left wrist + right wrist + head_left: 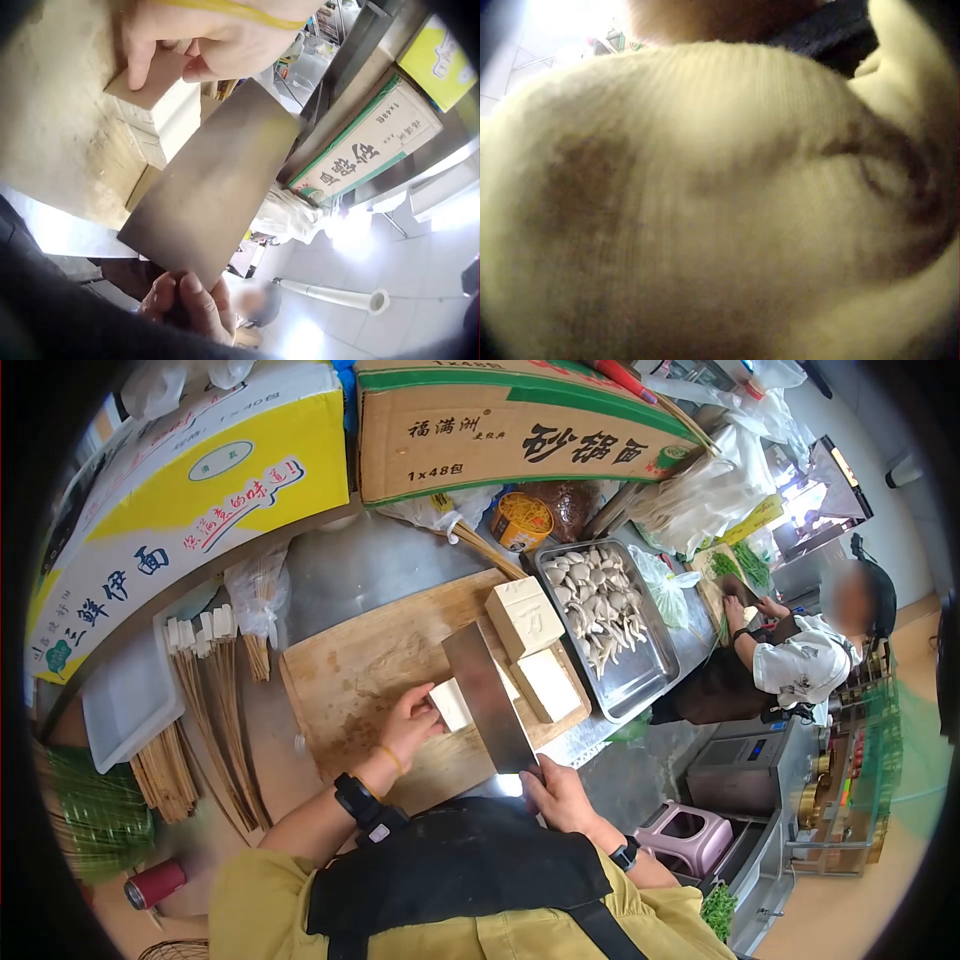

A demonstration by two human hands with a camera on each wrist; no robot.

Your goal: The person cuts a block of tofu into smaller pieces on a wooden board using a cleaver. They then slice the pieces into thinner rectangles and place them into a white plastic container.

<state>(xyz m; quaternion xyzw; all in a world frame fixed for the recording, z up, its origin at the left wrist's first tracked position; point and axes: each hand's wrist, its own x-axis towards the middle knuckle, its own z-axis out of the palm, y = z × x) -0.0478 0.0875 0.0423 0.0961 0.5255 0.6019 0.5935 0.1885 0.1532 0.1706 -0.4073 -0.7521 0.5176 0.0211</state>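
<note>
Several white tofu-like blocks (526, 618) stand on a wooden cutting board (350, 650). My left hand (408, 728) holds a smaller white block (451, 705) at its left end, fingers and thumb spread over it; the left wrist view shows this hand (225, 37) on the block (161, 124). My right hand (560, 798) grips the handle of a cleaver (490, 695), whose broad blade stands just right of that block and hides part of the white pieces behind. In the right wrist view, blurred yellowish cloth (705, 187) covers nearly everything, and the hand's grip is hidden.
A metal tray of mushrooms (660, 675) stands right of the board. Bundled skewers (215, 700) and a white tray (130, 700) lie left. Cartons (520, 435) line the far side. Another person (805, 660) works at the right.
</note>
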